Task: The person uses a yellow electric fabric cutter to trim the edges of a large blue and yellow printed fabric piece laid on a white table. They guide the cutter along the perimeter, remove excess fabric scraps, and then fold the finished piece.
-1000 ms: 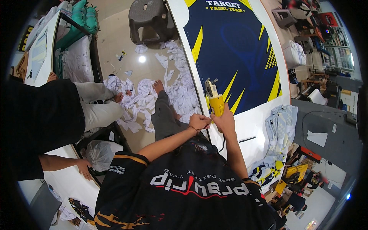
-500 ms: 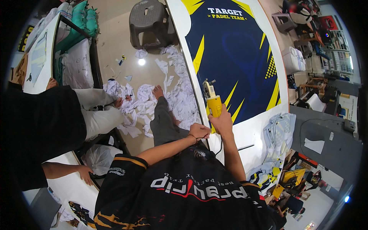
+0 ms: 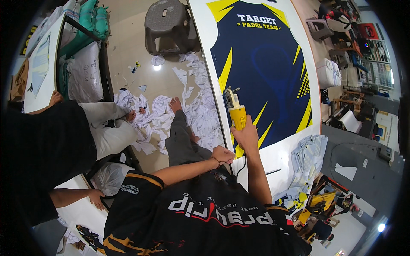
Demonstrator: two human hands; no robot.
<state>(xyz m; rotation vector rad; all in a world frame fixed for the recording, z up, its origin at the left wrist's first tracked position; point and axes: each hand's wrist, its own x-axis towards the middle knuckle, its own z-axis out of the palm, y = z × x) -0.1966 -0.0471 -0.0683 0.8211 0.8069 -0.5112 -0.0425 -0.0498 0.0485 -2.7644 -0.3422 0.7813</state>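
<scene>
One right hand [image 3: 246, 136] grips a yellow cylindrical-bodied cutting tool [image 3: 238, 117] at the eight-o'clock edge of a navy-and-yellow printed fabric panel [image 3: 269, 72]; the left hand [image 3: 223, 155], curled closed, rests near its seven-o'clock corner.

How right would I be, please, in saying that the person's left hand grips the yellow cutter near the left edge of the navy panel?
Not quite: the head view shows the right hand gripping the yellow cutter near the left edge of the navy panel.
</scene>
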